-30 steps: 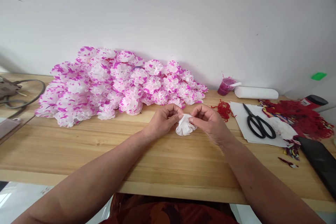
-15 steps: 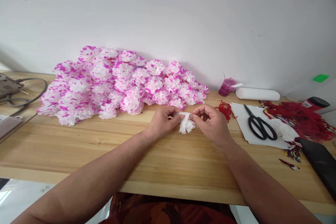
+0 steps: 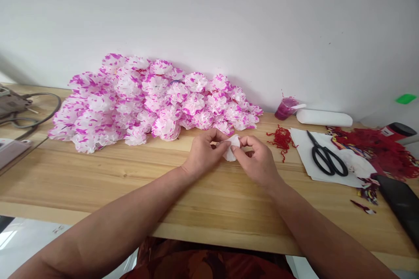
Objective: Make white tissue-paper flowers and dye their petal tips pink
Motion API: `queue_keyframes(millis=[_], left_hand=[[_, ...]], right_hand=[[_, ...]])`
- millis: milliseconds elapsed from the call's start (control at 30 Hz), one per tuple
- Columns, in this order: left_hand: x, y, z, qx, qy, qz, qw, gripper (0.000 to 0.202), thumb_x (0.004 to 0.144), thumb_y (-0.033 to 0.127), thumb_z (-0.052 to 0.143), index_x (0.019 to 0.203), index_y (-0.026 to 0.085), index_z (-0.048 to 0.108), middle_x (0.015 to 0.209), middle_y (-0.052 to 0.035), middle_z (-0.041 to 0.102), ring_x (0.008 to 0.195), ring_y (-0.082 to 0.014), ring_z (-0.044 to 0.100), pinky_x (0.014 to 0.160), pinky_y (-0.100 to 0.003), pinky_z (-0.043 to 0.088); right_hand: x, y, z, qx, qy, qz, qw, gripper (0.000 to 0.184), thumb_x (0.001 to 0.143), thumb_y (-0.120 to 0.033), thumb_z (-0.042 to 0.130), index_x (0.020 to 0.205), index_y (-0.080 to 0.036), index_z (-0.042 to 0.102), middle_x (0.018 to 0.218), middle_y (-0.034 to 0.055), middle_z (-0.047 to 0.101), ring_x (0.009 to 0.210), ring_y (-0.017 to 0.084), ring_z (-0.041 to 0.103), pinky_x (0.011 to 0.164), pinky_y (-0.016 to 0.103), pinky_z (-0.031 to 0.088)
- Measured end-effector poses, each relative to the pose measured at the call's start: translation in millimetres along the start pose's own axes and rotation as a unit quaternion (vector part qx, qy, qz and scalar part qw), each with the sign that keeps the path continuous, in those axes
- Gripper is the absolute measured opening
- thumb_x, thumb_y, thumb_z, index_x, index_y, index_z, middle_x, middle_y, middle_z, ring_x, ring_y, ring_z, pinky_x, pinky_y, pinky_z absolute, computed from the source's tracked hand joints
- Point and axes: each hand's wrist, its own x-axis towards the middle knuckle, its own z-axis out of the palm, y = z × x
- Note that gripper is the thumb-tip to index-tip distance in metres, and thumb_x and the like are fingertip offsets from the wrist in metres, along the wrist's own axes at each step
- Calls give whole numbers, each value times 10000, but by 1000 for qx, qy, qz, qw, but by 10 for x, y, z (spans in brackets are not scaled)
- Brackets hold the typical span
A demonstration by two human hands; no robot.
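Both my hands meet above the middle of the wooden table (image 3: pixel 98 174). My left hand (image 3: pixel 203 153) and my right hand (image 3: pixel 257 160) each pinch a small white tissue-paper flower (image 3: pixel 233 145) between thumb and fingers; most of it is hidden by the fingers. Just behind it, against the wall, lies a big heap of pink-and-white paper flowers (image 3: pixel 144 100).
To the right lie red yarn scraps (image 3: pixel 281 137), black scissors (image 3: pixel 325 157) on a white paper sheet (image 3: pixel 303 157), a cup of pink dye (image 3: pixel 284 108), a white roll (image 3: pixel 324 117), more red yarn (image 3: pixel 376 146) and a dark flat object (image 3: pixel 401 205). A cable and device (image 3: pixel 19 111) sit far left.
My hands have drawn closer together and slightly toward the wall, and the white flower, hanging fluffed below my fingers before, is now mostly folded in between them.
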Motion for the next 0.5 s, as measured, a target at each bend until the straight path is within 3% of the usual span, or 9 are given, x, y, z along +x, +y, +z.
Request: queue_keyframes(millis=[167,333,500], left_hand=[[34,4,-6,-59,-9,-38,998,179,748,252,717,729,171,559,706,4,635,655,-116,588,635,-244,473],[14,-5,12,-57,-26,-14,998,156,752,227,717,729,170,573,716,4,638,657,-111,585,605,-227,454],[32,-22,-5,-88,-35,-44,995,211,740,281,745,735,171,565,690,8,635,630,-112,577,615,-239,448]], right_hand=[[28,-4,-20,34,-10,32,999,170,771,-328,652,699,-222,540,729,2,610,599,140,501,535,273,401],[32,-4,-18,72,-28,40,996,181,795,-379,664,757,-226,574,735,2,614,639,154,534,573,281,419],[60,54,-3,98,-17,43,994,208,787,-362,658,684,-225,540,657,-12,573,594,143,500,551,275,400]])
